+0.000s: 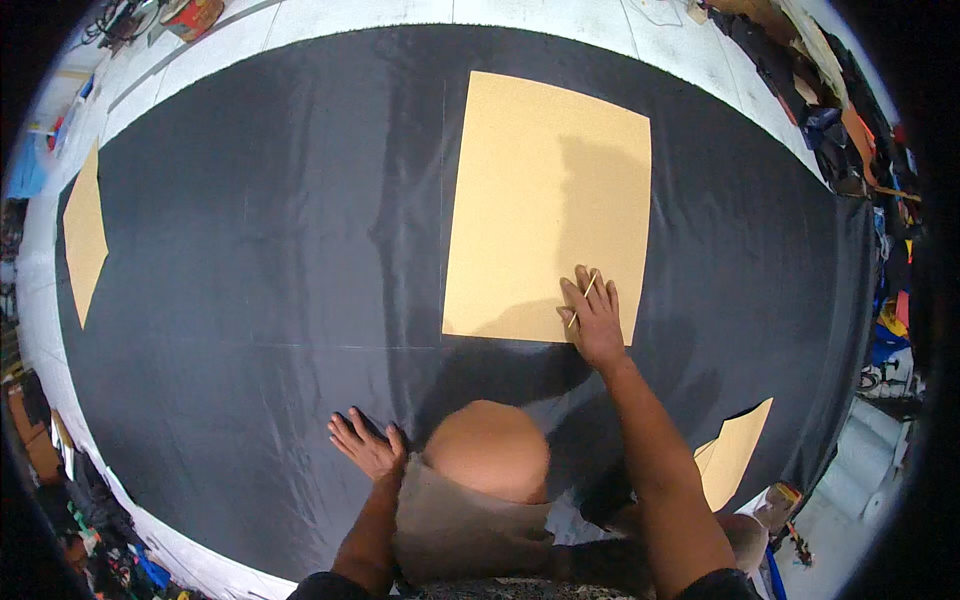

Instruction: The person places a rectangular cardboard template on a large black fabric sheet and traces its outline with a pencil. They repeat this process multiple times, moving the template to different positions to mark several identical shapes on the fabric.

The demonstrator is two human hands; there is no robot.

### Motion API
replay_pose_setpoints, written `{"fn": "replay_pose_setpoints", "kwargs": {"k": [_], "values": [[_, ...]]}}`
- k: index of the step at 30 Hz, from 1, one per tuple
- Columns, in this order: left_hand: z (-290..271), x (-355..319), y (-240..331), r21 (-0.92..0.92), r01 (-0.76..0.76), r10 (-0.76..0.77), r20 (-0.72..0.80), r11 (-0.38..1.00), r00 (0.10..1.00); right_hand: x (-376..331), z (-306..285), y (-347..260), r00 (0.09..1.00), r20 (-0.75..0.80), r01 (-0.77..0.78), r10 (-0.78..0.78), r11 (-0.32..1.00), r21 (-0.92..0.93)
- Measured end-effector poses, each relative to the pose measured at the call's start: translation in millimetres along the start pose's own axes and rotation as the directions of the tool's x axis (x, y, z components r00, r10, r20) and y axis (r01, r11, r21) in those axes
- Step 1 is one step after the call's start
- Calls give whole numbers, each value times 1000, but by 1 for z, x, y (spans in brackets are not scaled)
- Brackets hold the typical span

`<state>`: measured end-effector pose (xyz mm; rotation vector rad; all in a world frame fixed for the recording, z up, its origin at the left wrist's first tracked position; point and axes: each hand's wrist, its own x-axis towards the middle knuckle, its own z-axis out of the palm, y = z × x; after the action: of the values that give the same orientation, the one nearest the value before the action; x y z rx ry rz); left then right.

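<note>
A large tan four-sided card sheet lies flat on a wide black sheet of material. My right hand rests on the card's lower right part, near its lower edge. A thin pale stick is held between its fingers, slanting across them; I cannot tell whether it is a pencil. My left hand leans on the black material with fingers spread, holding nothing. Faint pale lines run on the black surface beside the card's left edge and outward from its lower left corner.
Another tan card piece lies at the far left edge of the black material. At the lower right are folded or stacked tan pieces, close to my right forearm. Piled dark scraps stand at the upper right; a reddish tin is at the upper left.
</note>
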<state>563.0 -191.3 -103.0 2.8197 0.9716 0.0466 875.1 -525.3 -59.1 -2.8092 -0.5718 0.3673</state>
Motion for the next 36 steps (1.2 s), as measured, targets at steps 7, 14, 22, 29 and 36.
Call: {"fn": "replay_pose_setpoints", "kwargs": {"k": [7,14,22,29,36], "values": [[-16,8,19,-30,-1,2,23,1000,1000,-6,11,11,997,-77,23,-24,1000,-12],[-17,4,2,-8,9,-8,86,1000,996,-5,17,7,990,-133,49,-45,999,25],[-26,16,-1,-214,23,-6,79,977,997,-6,21,16,977,-182,123,-108,990,74],[-56,78,125,-401,-481,529,11,780,849,-7,27,12,974,-185,144,-130,987,68],[-2,97,212,-261,-633,669,74,729,740,4,1,18,924,-362,211,-125,955,209]]}}
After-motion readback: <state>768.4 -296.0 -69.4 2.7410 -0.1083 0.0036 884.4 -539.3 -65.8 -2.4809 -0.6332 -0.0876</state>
